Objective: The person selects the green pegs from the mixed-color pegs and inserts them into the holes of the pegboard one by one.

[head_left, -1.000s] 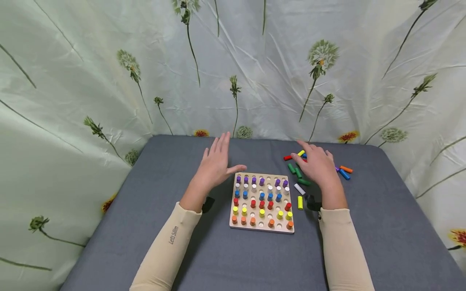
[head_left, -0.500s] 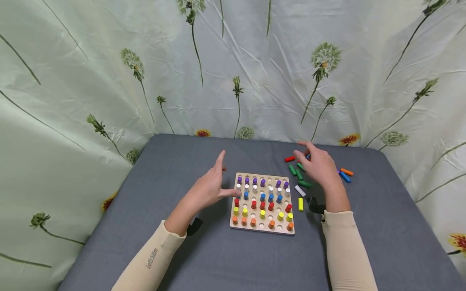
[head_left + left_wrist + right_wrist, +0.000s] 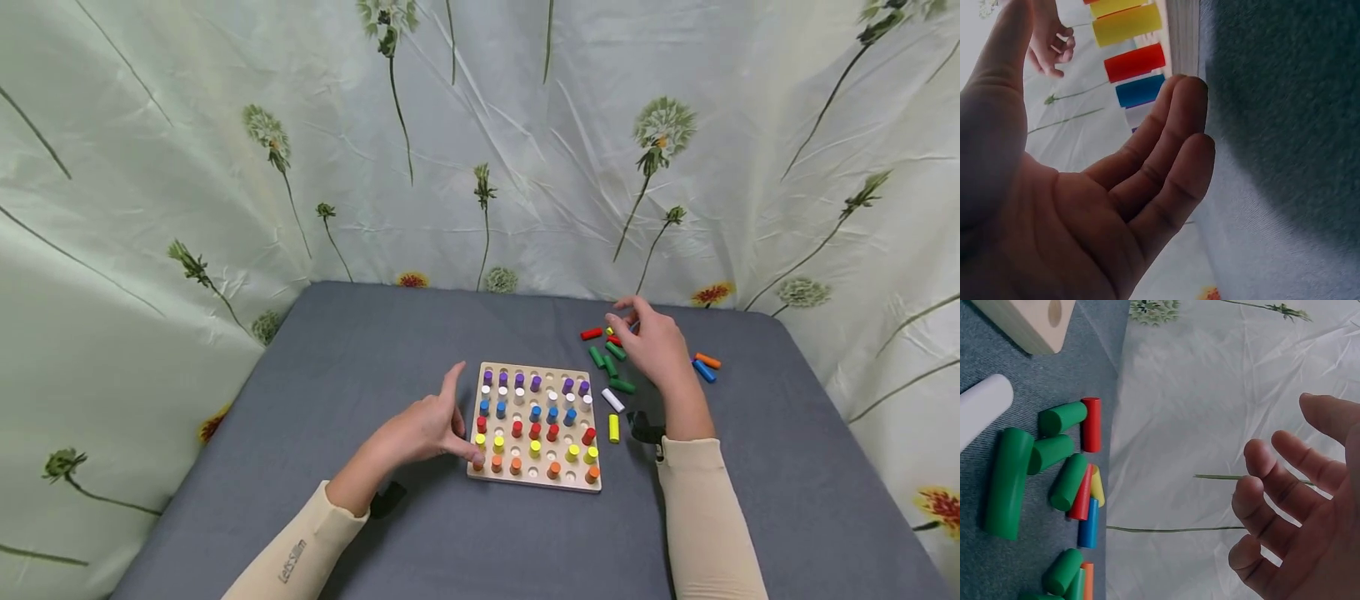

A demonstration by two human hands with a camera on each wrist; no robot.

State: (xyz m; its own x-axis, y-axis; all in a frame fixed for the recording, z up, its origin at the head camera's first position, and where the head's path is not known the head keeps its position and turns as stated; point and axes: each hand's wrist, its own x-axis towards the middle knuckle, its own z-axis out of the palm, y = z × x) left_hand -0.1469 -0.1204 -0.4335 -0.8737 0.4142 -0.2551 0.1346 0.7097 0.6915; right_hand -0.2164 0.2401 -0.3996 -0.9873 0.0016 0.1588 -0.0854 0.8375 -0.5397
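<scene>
A wooden peg board (image 3: pixel 534 485) lies on the grey table, with rows of purple, white, blue, red, yellow and orange pegs standing in it. My left hand (image 3: pixel 431 429) rests with straight fingers against the board's left edge (image 3: pixel 1183 34) and holds nothing. My right hand (image 3: pixel 651 342) hovers with relaxed fingers over a pile of loose pegs (image 3: pixel 609 360) to the right of the board. In the right wrist view green pegs (image 3: pixel 1009 481), a red peg (image 3: pixel 1090 424) and a blue peg (image 3: pixel 1088 526) lie below the empty palm (image 3: pixel 1310 550).
A white peg (image 3: pixel 612 400) and a yellow peg (image 3: pixel 613 427) lie just right of the board. Orange and blue pegs (image 3: pixel 706 365) lie farther right. A floral cloth backdrop (image 3: pixel 480 133) surrounds the grey table (image 3: pixel 360 358) on three sides.
My left hand has dropped from above the board's far left corner back to its near left edge. My right hand has drifted slightly farther over the loose pegs.
</scene>
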